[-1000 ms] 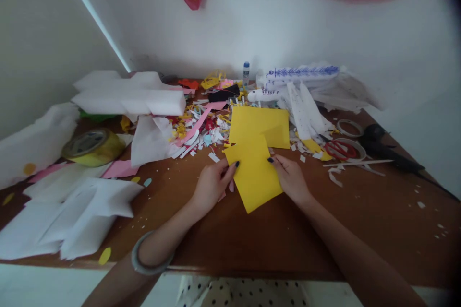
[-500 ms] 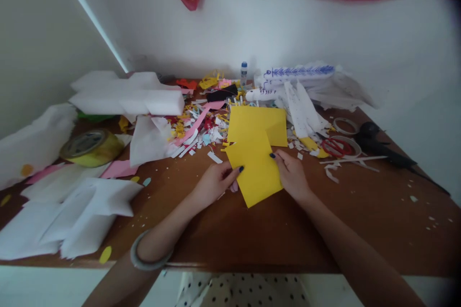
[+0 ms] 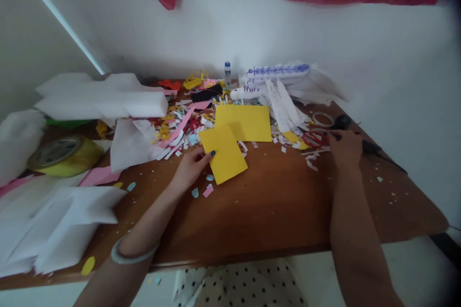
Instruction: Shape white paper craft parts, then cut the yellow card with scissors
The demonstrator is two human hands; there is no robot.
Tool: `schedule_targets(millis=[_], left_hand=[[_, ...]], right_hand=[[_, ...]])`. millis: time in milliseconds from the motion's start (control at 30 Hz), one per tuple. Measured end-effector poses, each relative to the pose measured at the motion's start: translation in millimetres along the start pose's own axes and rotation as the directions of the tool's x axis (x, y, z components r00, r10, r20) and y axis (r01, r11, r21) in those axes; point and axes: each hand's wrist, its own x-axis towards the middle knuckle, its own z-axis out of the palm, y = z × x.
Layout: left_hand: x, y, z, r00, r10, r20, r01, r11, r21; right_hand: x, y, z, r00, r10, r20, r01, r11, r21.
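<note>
My left hand [image 3: 190, 168] pinches the left edge of a folded yellow paper [image 3: 224, 153] above the table. This paper partly overlaps a larger yellow sheet [image 3: 248, 122] behind it. At the right, my right hand [image 3: 345, 148] has its fingers closed at the handles of red-handled scissors [image 3: 314, 139]. The dark blade tip points left, toward the white paper strips; the hand hides part of the handles. Small blue and pink paper scraps [image 3: 208, 190] lie just below the left hand.
Paper cuttings [image 3: 183, 124] are heaped mid-table, with a glue stick [image 3: 227, 74] behind. White foam pieces [image 3: 101, 103] and a yellow tape roll [image 3: 65, 153] lie left. A tape ring [image 3: 323, 119] and a black corded tool [image 3: 370, 147] lie right.
My right hand has let go of the yellow paper and moved right to the scissors. The left hand still holds the paper. The view has shifted to the right.
</note>
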Motion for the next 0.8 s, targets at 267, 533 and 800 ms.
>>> schedule_targets(millis=[267,533,800], left_hand=[[5,10,-14.3,0.996,0.020,-0.092,-0.031,0.993,-0.117],[3,21,-23.9,0.971,0.072,-0.226,-0.132,0.957,-0.259],[5,18,-21.8,0.943,0.106,-0.317,-0.200,0.938,-0.283]], right_hand=[[0,-18,17,0.977,-0.023,0.213,0.047,0.993,-0.107],[-5,-17,8,0.986,0.140,0.085,-0.150,0.982,0.113],[-14,-52,-13,0.956,0.251,-0.154,-0.133,0.835,0.533]])
